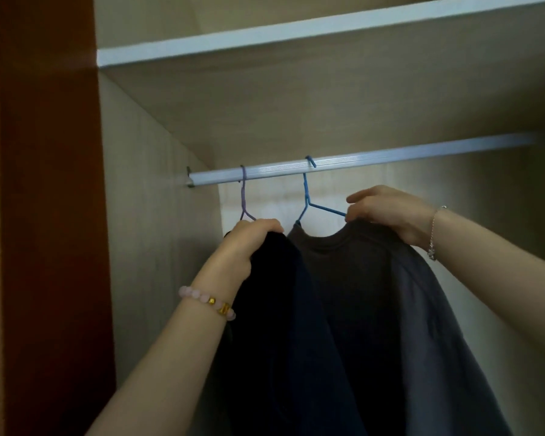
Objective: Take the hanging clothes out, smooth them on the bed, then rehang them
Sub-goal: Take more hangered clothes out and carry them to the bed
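Two garments hang from the silver wardrobe rail (390, 154). A dark navy garment (283, 309) hangs on a purple hanger (243, 196) at the left. A brown-grey T-shirt (375, 294) hangs on a blue hanger (309, 196) to its right. My left hand (249, 243) grips the top shoulder of the dark navy garment. My right hand (387, 212) grips the right shoulder of the T-shirt where the blue hanger's arm enters it. Both hooks sit over the rail.
A white-edged shelf (296, 29) runs above the rail. The wardrobe's pale side wall (158, 215) is close on the left, with a red-brown door panel (51, 215) beyond it. The rail stretches bare to the right of the blue hanger.
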Available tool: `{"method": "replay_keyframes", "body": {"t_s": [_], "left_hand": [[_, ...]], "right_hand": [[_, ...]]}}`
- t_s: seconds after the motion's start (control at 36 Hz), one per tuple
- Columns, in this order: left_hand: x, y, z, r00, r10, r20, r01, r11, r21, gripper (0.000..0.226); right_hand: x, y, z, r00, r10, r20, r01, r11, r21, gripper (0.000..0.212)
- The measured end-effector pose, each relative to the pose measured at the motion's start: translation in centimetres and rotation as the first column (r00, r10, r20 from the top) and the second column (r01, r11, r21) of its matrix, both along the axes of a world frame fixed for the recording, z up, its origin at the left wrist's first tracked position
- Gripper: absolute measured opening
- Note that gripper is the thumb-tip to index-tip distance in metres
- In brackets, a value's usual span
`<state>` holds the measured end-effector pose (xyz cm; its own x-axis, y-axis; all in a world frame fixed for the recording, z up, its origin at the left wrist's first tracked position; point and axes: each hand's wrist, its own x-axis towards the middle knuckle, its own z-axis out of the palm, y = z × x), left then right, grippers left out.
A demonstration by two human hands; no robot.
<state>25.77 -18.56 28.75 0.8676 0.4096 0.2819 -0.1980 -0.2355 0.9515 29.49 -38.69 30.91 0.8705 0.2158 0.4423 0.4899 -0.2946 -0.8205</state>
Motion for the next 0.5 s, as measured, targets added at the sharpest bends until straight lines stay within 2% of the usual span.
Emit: {"method": "replay_keyframes", "body": {"t_s": [0.06, 0.14, 0.28, 0.39, 0.5], "left_hand": [[-0.4, 0.1, 0.0, 0.999, -0.033, -0.004, 0.033, 0.999, -0.033, 0.007], [-0.6, 0.2, 0.1, 0.998, -0.058, 0.025, 0.060, 0.995, -0.076, 0.003], [0.4, 0.7, 0.2, 0.995, -0.071, 0.076, 0.084, 0.978, -0.192, 0.006], [1.7, 1.1, 0.1, 0.992, -0.030, 0.120, 0.059, 0.967, -0.247, 0.023], [1.8, 1.5, 0.0, 0.981, 0.051, 0.189, 0.005, 0.958, -0.286, 0.031]], "right_hand": [[0.6, -0.1, -0.2, 0.992, 0.059, -0.113, -0.058, 0.998, 0.012, 0.029], [1.5, -0.2, -0.6, 0.959, 0.145, -0.245, -0.152, 0.988, -0.007, 0.027], [2.2, 1.0, -1.2, 0.925, 0.290, -0.244, -0.260, 0.954, 0.146, 0.038], [2.5, 1.5, -1.1, 0.886, 0.395, -0.241, -0.332, 0.905, 0.265, 0.038], [2.8, 1.5, -0.3, 0.870, 0.426, -0.247, -0.359, 0.893, 0.273, 0.039]]}}
